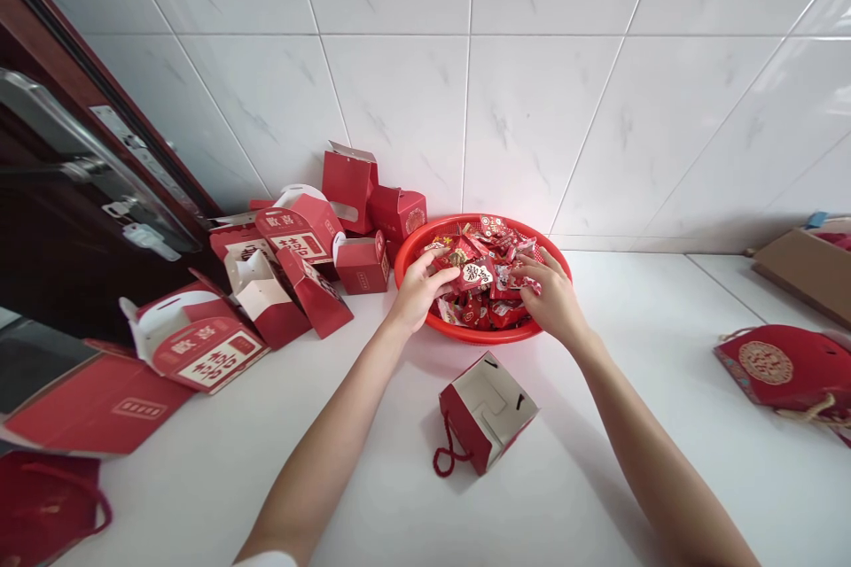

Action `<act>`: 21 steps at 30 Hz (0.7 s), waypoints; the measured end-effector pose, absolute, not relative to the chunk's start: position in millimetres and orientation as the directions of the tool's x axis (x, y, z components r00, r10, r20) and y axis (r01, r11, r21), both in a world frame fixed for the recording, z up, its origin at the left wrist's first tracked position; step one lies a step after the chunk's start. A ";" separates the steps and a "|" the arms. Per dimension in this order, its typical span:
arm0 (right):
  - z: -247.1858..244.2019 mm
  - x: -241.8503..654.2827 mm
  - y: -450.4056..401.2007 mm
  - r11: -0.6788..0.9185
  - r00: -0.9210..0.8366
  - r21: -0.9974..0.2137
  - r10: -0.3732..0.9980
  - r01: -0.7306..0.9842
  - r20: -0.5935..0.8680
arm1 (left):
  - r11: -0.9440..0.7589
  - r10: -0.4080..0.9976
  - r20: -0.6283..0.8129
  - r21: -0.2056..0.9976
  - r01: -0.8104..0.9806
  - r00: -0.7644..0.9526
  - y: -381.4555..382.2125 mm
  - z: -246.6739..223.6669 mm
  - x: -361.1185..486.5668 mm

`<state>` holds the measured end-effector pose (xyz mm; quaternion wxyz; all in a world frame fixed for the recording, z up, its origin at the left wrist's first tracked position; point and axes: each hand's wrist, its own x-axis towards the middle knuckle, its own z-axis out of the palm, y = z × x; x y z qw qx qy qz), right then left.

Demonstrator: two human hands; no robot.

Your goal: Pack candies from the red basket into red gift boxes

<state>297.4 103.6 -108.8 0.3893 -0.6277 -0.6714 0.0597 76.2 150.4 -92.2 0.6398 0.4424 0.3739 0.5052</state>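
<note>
A red plastic basket [482, 337] full of red-wrapped candies [473, 312] stands against the tiled wall. My left hand [424, 288] is at its left side, thumb and fingers closed on a red candy packet [477, 273] with a pale label. Over the right part of the candies, my right hand [550, 297] reaches in with its fingers apart, touching wrappers; no packet is clearly gripped in it. In front of the basket, between my forearms, a small red box [495, 407] lies with its pale inside facing up and a red cord loop at its left.
Several red gift boxes [213, 354] crowd the left side by a dark door [66, 221] with a metal handle. A red bag [50, 505] lies at the lower left. To the right are a red box with rope handles [791, 368] and a cardboard box [804, 270].
</note>
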 end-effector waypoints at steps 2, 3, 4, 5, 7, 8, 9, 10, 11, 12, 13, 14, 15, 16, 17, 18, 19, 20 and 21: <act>-104.8 290.8 99.9 0.250 0.047 -0.558 0.885 0.792 0.463 | 0.097 0.979 -0.031 0.941 -0.325 0.204 150.6 -92.4 76.6; -101.9 286.5 97.9 0.273 -0.004 -0.558 0.900 0.783 0.435 | 0.096 0.979 -0.029 0.939 -0.330 0.201 150.6 -92.4 76.7; -98.8 281.7 96.2 0.287 -0.075 -0.553 0.925 0.782 0.373 | 0.094 0.979 -0.026 0.938 -0.335 0.200 150.5 -92.4 76.7; -95.8 276.6 95.2 0.289 -0.152 -0.539 0.947 0.791 0.285 | 0.091 0.979 -0.023 0.937 -0.338 0.201 150.4 -92.4 76.6; -91.6 266.7 96.7 0.276 -0.268 -0.486 0.960 0.829 0.087 | 0.088 0.978 -0.017 0.936 -0.340 0.207 150.1 -92.5 76.2; -90.9 262.3 99.4 0.266 -0.292 -0.455 0.956 0.850 0.015 | 0.087 0.977 -0.015 0.937 -0.339 0.211 149.9 -92.5 76.0; -91.2 258.7 103.3 0.256 -0.297 -0.430 0.954 0.866 -0.030 | 0.086 0.977 -0.013 0.938 -0.337 0.212 149.8 -92.5 75.7; -92.2 255.9 108.2 0.244 -0.290 -0.415 0.956 0.876 -0.051 | 0.084 0.977 -0.012 0.939 -0.335 0.211 149.6 -92.5 75.4; -93.7 254.0 113.5 0.231 -0.279 -0.412 0.959 0.882 -0.059 | 0.083 0.978 -0.013 0.940 -0.332 0.208 149.5 -92.4 75.2; -95.6 252.8 118.8 0.217 -0.267 -0.409 0.961 0.886 -0.068 | 0.083 0.978 -0.014 0.941 -0.329 0.206 149.3 -92.3 75.0; -97.3 252.4 123.5 0.203 -0.255 -0.411 0.964 0.889 -0.075 | 0.083 0.979 -0.014 0.941 -0.327 0.206 149.2 -92.2 74.8; -98.7 252.6 127.3 0.191 -0.247 -0.420 0.966 0.887 -0.083 | 0.083 0.978 -0.014 0.942 -0.326 0.208 149.1 -92.0 74.7; -99.7 253.3 130.0 0.183 -0.245 -0.436 0.966 0.881 -0.089 | 0.083 0.977 -0.013 0.942 -0.325 0.213 149.1 -91.8 74.7; -100.1 254.5 131.6 0.179 -0.248 -0.459 0.964 0.870 -0.095 | 0.085 0.976 -0.012 0.942 -0.325 0.218 149.1 -91.7 74.8; -100.1 256.0 132.2 0.178 -0.256 -0.489 0.962 0.854 -0.098 | 0.086 0.975 -0.013 0.942 -0.325 0.220 149.1 -91.5 74.9; -99.7 257.6 132.1 0.176 -0.267 -0.525 0.959 0.832 -0.101 | 0.088 0.976 -0.015 0.942 -0.325 0.219 149.2 -91.4 75.1; -99.1 259.4 131.5 0.172 -0.275 -0.566 0.956 0.806 -0.100 | 0.090 0.976 -0.018 0.941 -0.326 0.217 149.2 -91.2 75.3; -98.5 261.1 130.7 0.164 -0.278 -0.610 0.956 0.775 -0.096 | 0.093 0.977 -0.022 0.940 -0.327 0.213 149.3 -91.0 75.5; -98.0 262.7 130.0 0.151 -0.273 -0.655 0.958 0.741 -0.088 | 0.095 0.977 -0.026 0.939 -0.330 0.210 149.3 -90.7 75.8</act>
